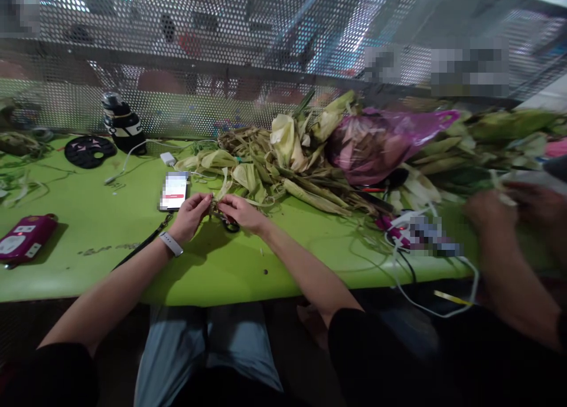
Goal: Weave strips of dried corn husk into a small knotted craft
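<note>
My left hand, with a pale band on its wrist, is closed in a pinch on a small piece of corn husk. Close beside it, my right hand pinches the same husk from the other side. The fingers hide most of the held part. Just under my right hand lies a dark pair of scissors, partly covered. A phone with a lit screen rests left of my left hand. Beyond both hands spreads a heap of dried corn husks.
A pink plastic bag sits among the husks. At left are a magenta power strip, a black bottle and a black fan-shaped object. Cables hang over the green table's edge. A co-worker's hands are at right.
</note>
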Tool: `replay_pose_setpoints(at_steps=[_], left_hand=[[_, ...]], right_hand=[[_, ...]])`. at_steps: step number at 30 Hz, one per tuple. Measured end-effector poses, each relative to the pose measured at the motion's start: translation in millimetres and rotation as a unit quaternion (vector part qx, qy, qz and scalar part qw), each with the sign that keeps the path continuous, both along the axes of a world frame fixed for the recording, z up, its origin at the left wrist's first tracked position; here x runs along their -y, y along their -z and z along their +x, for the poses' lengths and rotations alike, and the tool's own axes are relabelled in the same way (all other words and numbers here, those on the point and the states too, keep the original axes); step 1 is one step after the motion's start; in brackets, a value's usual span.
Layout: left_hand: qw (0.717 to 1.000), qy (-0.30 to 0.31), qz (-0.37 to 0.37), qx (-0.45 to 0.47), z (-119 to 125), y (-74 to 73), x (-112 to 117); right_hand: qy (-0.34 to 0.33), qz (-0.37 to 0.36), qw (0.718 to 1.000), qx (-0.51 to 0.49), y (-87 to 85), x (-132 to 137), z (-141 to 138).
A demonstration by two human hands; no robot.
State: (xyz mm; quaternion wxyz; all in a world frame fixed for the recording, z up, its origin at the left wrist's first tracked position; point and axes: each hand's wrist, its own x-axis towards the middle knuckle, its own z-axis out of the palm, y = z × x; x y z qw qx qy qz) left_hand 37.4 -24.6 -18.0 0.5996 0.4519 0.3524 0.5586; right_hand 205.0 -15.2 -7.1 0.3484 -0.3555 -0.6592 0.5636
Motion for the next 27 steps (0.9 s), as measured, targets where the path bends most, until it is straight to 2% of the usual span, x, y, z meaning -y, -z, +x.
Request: replay_pose_setpoints(at_steps=[4, 8, 11, 15, 17, 21, 23, 27], left_hand=[[0.998, 0.037, -0.029, 0.041, -4, -4.2, -3], [0.992, 0.099, -0.056, 0.047, -11, -5.3, -7], [0.989, 0.133, -0.055, -0.012, -13, -1.2, -8], [0.977, 0.188, -0.056, -0.09, -12, 1.7, -4], [0.956, 0.259, -0.069, -0.122, -12, 0.2, -1], [0.884, 0.419, -0.109, -0.176, -16, -3.7, 6], [0.857, 0.458, -0.13, -0.195, -17, -5.2, 9], [0.846, 0.477, -0.123, -0.204, -16, -6.7, 10]], right_hand=[[0.001, -0.02, 0.999, -0.046, 3.1, 0, -2], [0.063, -0.05, 0.991, -0.103, 1.9, -3, 1], [0.108, -0.068, 0.981, -0.143, -0.1, -8, 7], [0.135, -0.059, 0.975, -0.167, -3.1, -15, 15], [0.148, -0.058, 0.973, -0.17, -6.4, -17, 18], [0.157, -0.057, 0.969, -0.182, -17.0, -19, 24], [0.142, -0.065, 0.976, -0.149, -21.1, -19, 25], [0.048, -0.098, 0.994, 0.003, -24.1, -27, 12]])
